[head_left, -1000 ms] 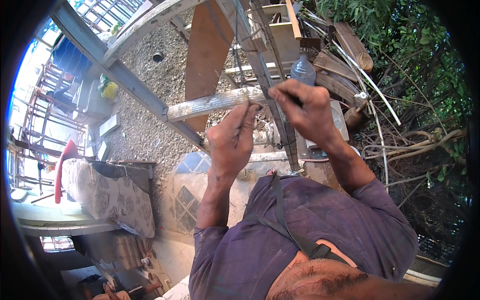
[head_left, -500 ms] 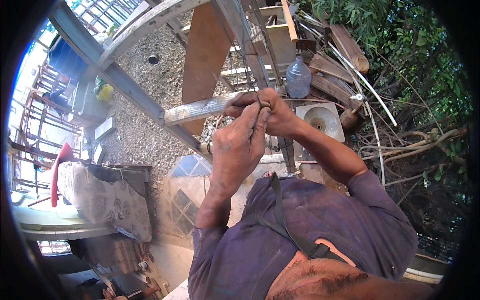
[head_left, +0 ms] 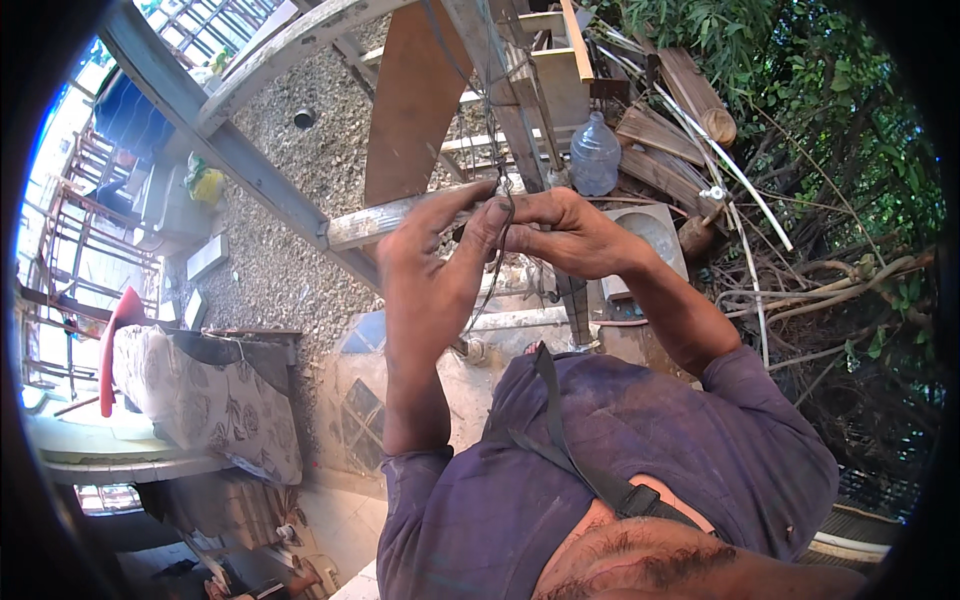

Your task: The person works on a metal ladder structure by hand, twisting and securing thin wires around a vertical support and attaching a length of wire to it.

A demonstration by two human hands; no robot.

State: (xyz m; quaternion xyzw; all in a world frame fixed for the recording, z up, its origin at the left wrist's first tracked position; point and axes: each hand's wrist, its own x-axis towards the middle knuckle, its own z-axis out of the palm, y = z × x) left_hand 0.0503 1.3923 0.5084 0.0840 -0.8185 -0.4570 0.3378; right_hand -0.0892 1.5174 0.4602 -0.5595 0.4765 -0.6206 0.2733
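Note:
A thin dark cord [head_left: 495, 262], possibly wire, runs down from a knotted spot above my hands and dangles in a loop between them. My left hand [head_left: 428, 268], smeared a little by motion, pinches it between thumb and fingers. From the other side my right hand [head_left: 578, 238] grips the same cord, thumb and fingertips pressed together. Both hands are close together in front of a ladder-like wooden frame, near its pale rung [head_left: 365, 222] and the upright post [head_left: 512, 130]. Exactly which strand each fingertip holds is hidden.
Behind the frame leans a brown board [head_left: 412, 105] over gravel. To the right are a clear plastic jug [head_left: 597, 155], a pale square basin [head_left: 655, 235], stacked logs [head_left: 665, 140], white pipes and branches. A patterned cloth [head_left: 235, 400] covers something at left.
My hands have moved apart from a tight clasp, the left shifting left and the right slightly right and down. The cord's dangling loop now shows between them.

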